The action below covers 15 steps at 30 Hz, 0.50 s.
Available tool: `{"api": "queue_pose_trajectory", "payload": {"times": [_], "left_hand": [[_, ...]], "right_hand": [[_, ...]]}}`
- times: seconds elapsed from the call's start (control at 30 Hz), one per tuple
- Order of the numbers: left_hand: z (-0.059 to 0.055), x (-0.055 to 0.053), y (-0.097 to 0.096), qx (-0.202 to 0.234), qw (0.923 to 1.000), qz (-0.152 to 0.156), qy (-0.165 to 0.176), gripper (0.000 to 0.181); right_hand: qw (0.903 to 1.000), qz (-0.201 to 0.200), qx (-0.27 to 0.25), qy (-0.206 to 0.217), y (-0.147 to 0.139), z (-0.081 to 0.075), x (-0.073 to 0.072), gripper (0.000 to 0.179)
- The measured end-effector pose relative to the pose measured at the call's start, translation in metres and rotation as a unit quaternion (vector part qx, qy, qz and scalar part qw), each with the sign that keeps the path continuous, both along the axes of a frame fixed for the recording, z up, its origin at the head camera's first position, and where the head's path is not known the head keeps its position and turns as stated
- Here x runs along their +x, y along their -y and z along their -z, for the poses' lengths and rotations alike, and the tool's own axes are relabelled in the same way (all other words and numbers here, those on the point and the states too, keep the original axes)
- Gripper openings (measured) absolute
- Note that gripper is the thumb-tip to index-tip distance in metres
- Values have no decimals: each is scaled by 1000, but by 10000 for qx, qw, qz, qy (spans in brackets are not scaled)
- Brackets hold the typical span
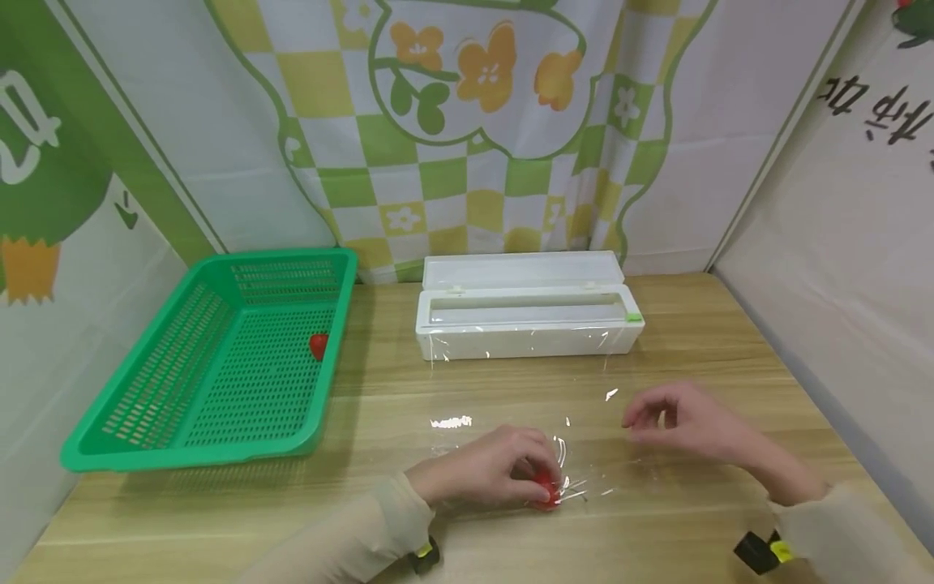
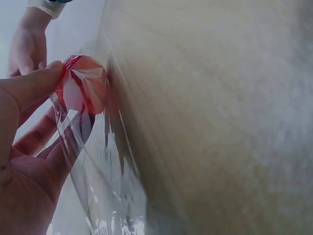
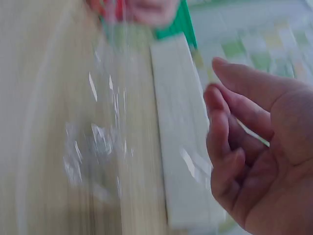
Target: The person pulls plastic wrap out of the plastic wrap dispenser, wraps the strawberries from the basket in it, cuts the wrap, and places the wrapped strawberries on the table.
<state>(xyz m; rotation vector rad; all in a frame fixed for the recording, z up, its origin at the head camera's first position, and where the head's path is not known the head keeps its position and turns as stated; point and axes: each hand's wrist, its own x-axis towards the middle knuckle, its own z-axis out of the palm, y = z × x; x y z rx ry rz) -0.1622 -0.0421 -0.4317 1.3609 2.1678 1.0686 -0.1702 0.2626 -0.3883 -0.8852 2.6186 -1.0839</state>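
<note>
Near the front middle of the table, my left hand (image 1: 503, 464) grips a small red, fruit-like thing (image 1: 547, 493) between thumb and fingers. Clear cling film (image 2: 110, 191) is drawn over the red thing and bunches below it in the left wrist view; its exact kind I cannot tell. My right hand (image 1: 682, 420) hovers to the right of it, fingers loosely bent with nothing between them. Behind both hands lies a white cling film dispenser (image 1: 529, 343) with its lid raised, and film stretches from its front across the wood.
On the left stands a green plastic basket (image 1: 191, 454) with a second red thing (image 1: 318, 345) inside by its right wall. A checked, flowered curtain (image 1: 448, 182) hangs behind the table, and pale walls close in both sides.
</note>
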Motion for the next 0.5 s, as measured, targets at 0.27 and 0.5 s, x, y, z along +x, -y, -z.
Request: {"api": "queue_pose_trajectory", "payload": {"times": [0.27,0.5], "left_hand": [[-1,0,-1,-26,9987,-218,465,17],[-1,0,-1,7,9977,-345,586,24]], "right_hand": [[9992,-141,291,-223,53,9,24,34],[9987,35,459,206,72,22,34,42]]}}
